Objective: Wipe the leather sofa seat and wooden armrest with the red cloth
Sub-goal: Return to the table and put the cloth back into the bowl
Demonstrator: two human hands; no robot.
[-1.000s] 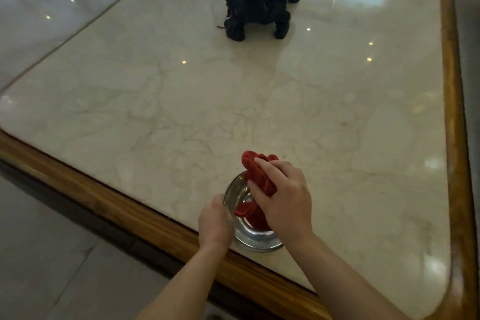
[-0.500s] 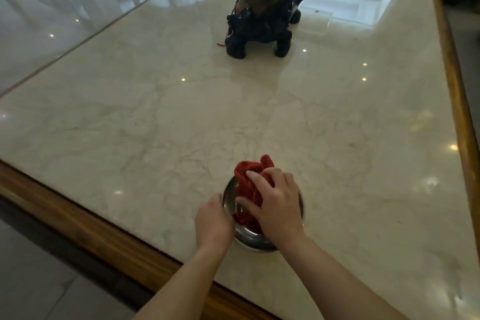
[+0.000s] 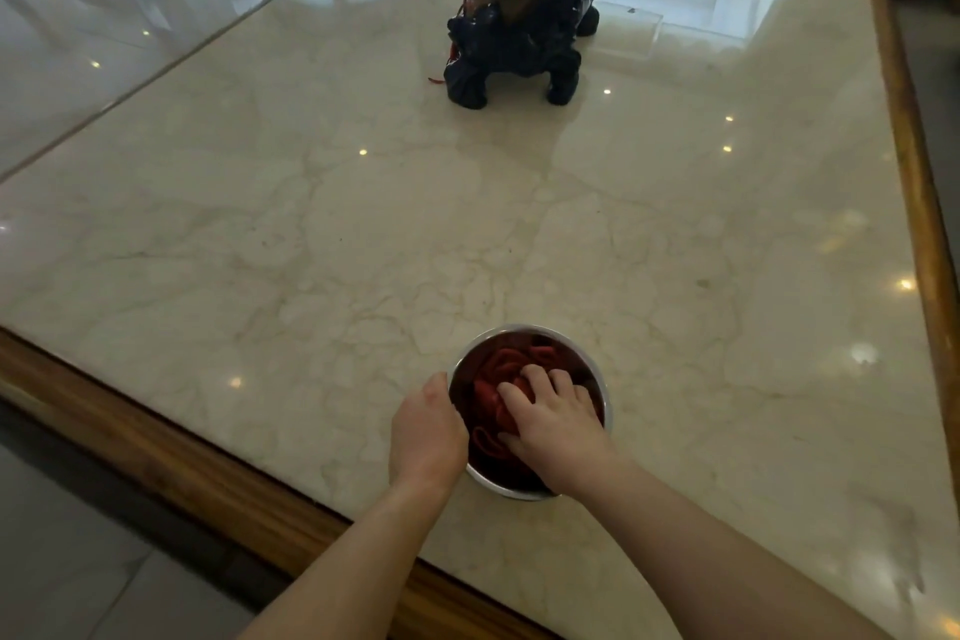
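The red cloth lies bunched inside a round steel bowl near the front edge of a marble table. My right hand presses down into the bowl with its fingers curled on the cloth. My left hand grips the bowl's left rim from outside. Part of the cloth is hidden under my right hand. No sofa or armrest is in view.
A dark carved figurine stands at the far middle of the table. A wooden border runs along the table's front and right edges. Grey floor tiles lie below at the left.
My right hand has pushed the red cloth from above the rim down into the bowl. My left hand stays on the bowl's rim. The view has tilted up a little.
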